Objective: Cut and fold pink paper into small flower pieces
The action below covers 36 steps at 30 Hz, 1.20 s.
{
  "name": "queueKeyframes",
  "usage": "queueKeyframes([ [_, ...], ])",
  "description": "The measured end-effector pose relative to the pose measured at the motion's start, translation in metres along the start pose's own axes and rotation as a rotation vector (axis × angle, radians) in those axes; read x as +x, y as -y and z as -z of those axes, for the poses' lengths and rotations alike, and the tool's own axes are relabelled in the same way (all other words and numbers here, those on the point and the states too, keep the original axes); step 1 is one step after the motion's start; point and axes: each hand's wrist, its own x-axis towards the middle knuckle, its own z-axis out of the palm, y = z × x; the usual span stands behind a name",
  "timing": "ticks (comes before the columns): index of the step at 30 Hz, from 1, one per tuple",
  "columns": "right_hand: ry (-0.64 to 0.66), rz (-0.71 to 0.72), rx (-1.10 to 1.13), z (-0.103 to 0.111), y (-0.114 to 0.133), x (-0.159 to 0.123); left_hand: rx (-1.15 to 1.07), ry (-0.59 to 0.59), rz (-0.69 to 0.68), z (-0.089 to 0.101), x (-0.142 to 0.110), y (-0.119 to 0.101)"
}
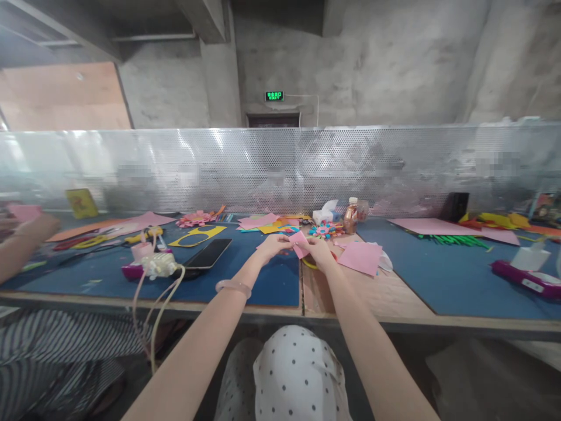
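Between my two hands is a small piece of pink paper (299, 244), held up over the table. My left hand (275, 247) pinches its left edge, and a bracelet circles that wrist. My right hand (321, 251) has its fingers closed on the right edge. Under the right hand, part of a yellow ring-shaped thing (310, 265) shows, mostly covered. A larger pink sheet (362, 258) lies just right of my right hand. Behind the hands sits a multicoloured paper flower (326, 229).
A black phone (211, 255) and a power strip with plugs and cables (160, 265) lie on the left. Yellow paper with round holes (197, 235), a pink flower (196, 218) and a bottle (351, 216) stand farther back. A co-worker's arm (27, 240) is at far left.
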Motion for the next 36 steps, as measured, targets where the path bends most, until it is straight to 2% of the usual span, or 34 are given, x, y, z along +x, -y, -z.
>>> queueKeyframes([
  [6, 0.012, 0.013, 0.0, 0.001, -0.006, 0.004, -0.017, 0.006, 0.005, 0.001, 0.003, 0.004],
  [36, 0.009, -0.023, 0.007, 0.0, 0.004, -0.003, -0.036, -0.02, 0.038, 0.0, 0.0, 0.0],
])
